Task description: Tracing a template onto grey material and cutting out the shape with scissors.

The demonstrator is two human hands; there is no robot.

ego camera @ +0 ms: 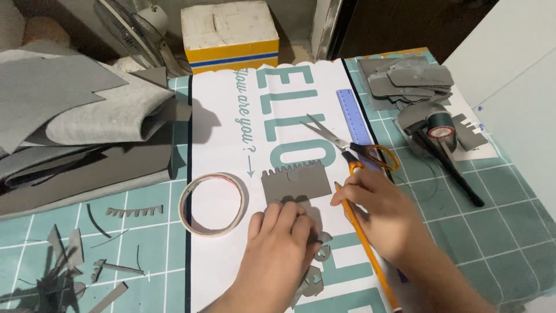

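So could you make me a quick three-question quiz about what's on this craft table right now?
1. True or false: the right hand holds a yellow pencil.
2. Which thing lies just left of the grey notched card piece? A) roll of tape B) scissors C) blue ruler
3. What colour are the handles of the scissors?

Key:
1. True; the pencil runs slanting under that hand.
2. A, the roll of tape. The scissors and blue ruler lie up and to the right. The left hand presses on small grey pieces below the card.
3. Orange and black.
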